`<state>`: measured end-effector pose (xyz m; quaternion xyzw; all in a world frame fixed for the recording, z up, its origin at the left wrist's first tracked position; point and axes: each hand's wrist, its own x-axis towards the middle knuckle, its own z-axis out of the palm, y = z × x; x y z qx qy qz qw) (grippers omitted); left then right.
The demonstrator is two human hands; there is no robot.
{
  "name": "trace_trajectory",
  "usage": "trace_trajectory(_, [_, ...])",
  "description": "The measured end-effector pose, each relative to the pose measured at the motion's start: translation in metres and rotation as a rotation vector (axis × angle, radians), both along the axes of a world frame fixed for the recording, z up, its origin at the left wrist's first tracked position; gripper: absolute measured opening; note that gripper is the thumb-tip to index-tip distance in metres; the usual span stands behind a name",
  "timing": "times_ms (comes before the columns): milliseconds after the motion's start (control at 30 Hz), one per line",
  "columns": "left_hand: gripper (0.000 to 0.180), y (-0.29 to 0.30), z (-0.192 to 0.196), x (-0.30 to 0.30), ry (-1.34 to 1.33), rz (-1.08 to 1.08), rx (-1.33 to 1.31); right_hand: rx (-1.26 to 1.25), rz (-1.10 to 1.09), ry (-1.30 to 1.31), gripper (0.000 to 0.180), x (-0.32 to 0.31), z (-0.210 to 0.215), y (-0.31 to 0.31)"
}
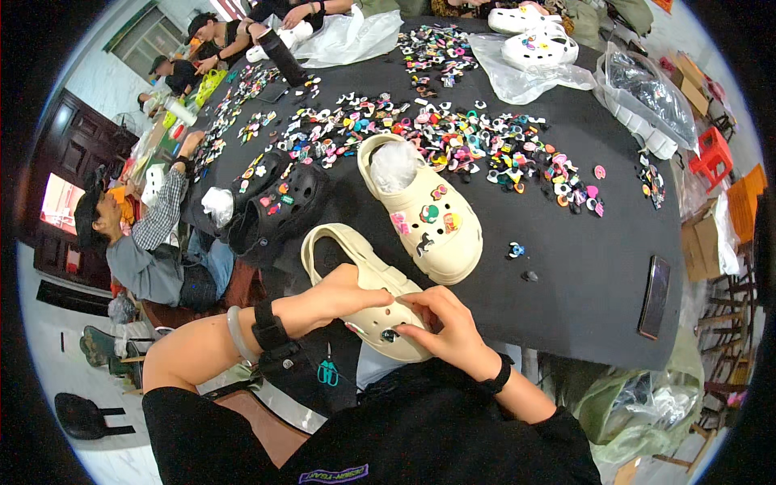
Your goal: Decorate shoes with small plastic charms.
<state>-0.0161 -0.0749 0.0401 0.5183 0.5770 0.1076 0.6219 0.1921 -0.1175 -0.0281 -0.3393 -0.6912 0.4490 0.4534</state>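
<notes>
A cream clog is tilted at the table's near edge, with its heel strap toward the far left. My left hand is closed around its side, thumb across the top; its other fingers are mostly hidden. My right hand grips the toe part, index finger and thumb bent over the holed upper. The thumb tip touches a dark shoe charm seated there. Just beyond lies a second cream clog, bearing several colourful charms and stuffed with crumpled white plastic.
Piles of loose charms spread across the black table. Black clogs stand at left, near a seated person. A phone lies at right; teal scissors are below my left wrist. White clogs sit on plastic at the back.
</notes>
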Motion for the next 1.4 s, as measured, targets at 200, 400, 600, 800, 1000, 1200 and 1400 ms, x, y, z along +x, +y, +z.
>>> trace_trajectory(200, [0.02,0.015,0.006,0.003,-0.003,-0.071,-0.034,-0.037,-0.001,0.004,0.038,0.011,-0.003,-0.003])
trace_trajectory(400, [0.02,0.017,0.001,0.002,-0.001,-0.055,-0.038,-0.06,0.014,0.02,0.034,0.012,-0.004,-0.001])
trace_trajectory(600, [0.024,0.019,-0.005,0.0,0.076,-0.091,0.066,-0.036,0.012,0.027,0.031,0.01,-0.005,0.001])
trace_trajectory(800, [0.025,0.023,-0.001,0.001,0.13,-0.174,0.086,-0.08,0.011,-0.031,0.033,0.013,0.001,0.003])
trace_trajectory(1000, [0.027,0.017,-0.002,-0.004,-0.067,-0.073,-0.039,0.052,-0.03,-0.078,0.036,-0.005,0.011,0.013])
trace_trajectory(1200, [0.029,0.019,0.001,-0.007,-0.19,-0.061,-0.132,-0.001,0.026,-0.089,0.024,-0.01,0.015,0.023])
trace_trajectory(1400, [0.035,0.019,-0.001,-0.012,-0.258,-0.08,-0.174,-0.057,0.063,-0.076,0.02,-0.004,0.018,0.022])
